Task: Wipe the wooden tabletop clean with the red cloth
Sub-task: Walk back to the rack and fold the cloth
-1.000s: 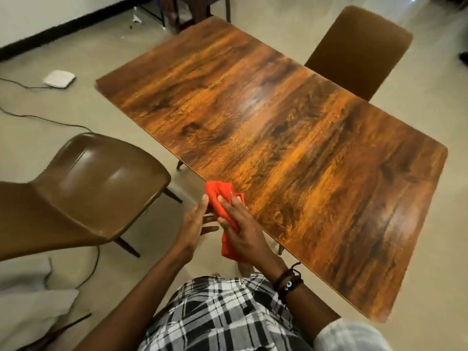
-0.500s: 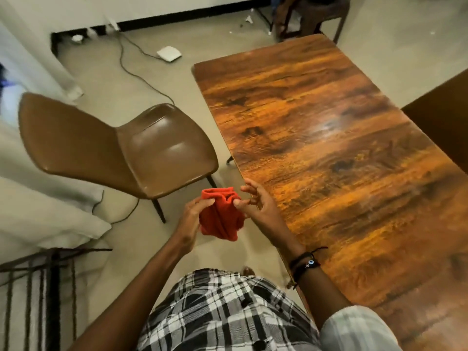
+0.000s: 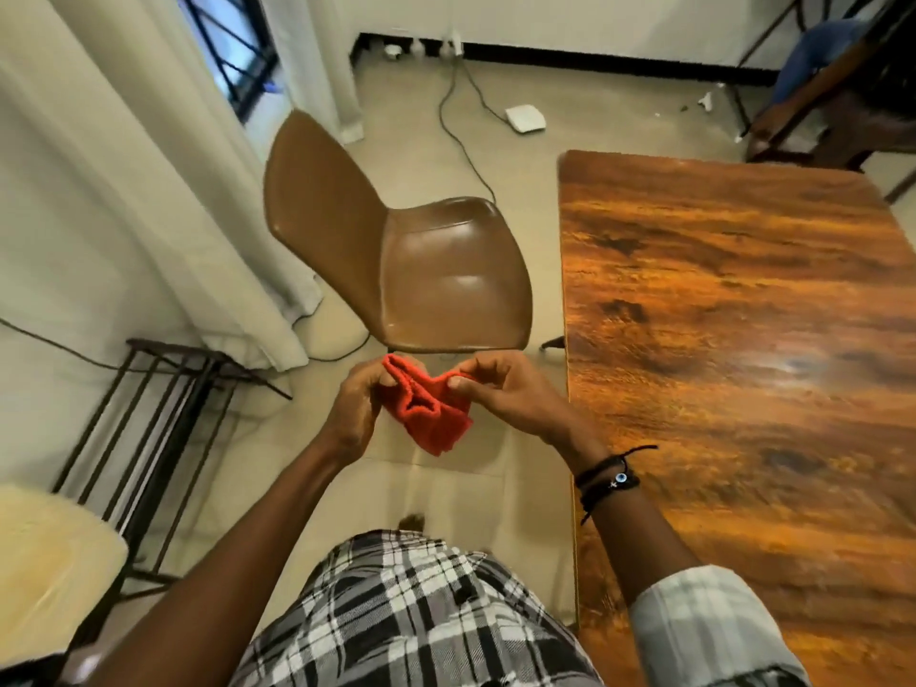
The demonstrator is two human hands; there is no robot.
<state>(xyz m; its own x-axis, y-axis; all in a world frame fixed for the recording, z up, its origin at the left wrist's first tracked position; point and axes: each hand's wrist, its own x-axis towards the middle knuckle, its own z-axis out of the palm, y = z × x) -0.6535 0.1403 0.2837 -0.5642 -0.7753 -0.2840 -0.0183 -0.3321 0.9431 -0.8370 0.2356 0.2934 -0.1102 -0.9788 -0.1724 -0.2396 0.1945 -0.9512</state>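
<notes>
- Red cloth (image 3: 429, 414): bunched and hanging in the air in front of my checked clothing (image 3: 396, 612), over the floor (image 3: 446, 488), just left of the table's long edge and not touching the wood.
- My left hand (image 3: 354, 409) grips the cloth's left top corner, fingers curled round the fold.
- My right hand (image 3: 510, 396) pinches the other top corner between thumb and fingertips; the remaining fingers are bent above it. Dark cord bracelets (image 3: 612, 476) with a small blue bead sit on that wrist.
- Wooden tabletop (image 3: 743, 364): on my right, a glossy orange-brown board with dark grain streaks and a pale glare patch near the middle; it runs away from me to a rounded far corner.
- The floor is pale beige and smooth.
- On my left stands a black metal rack (image 3: 163, 414), with a cream cushion (image 3: 44, 562) nearer to me.
- Beyond my hands, a brown moulded chair (image 3: 446, 275) faces the table, its seat close to the table edge.
- White curtains (image 3: 124, 190) hang down to the floor behind it, beside a barred window (image 3: 233, 57).
- Further off, a dark cable (image 3: 466, 141) trails across the floor past a flat white box (image 3: 525, 119) toward the white wall with its black skirting.
- In the far right corner there is dark wooden furniture (image 3: 842, 106) with something blue on it, blurred.
</notes>
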